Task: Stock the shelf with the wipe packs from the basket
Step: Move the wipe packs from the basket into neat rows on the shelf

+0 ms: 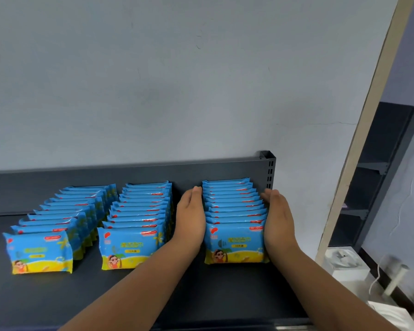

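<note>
Three rows of blue-and-yellow wipe packs stand upright on the dark grey shelf point(153, 290). The left row point(40, 252) and middle row point(132, 247) stand free. My left hand point(191, 218) lies flat against the left side of the right row point(236, 242), fingers straight. My right hand point(276, 218) presses flat against that row's right side. Both palms squeeze the row between them. The basket is not in view.
The shelf's back panel and slotted upright post point(270, 170) stand just behind the right row. A pale wall rises above. Right of a beige frame point(359, 144) stands another dark shelving unit point(378, 177), with white boxes point(344, 263) on the floor.
</note>
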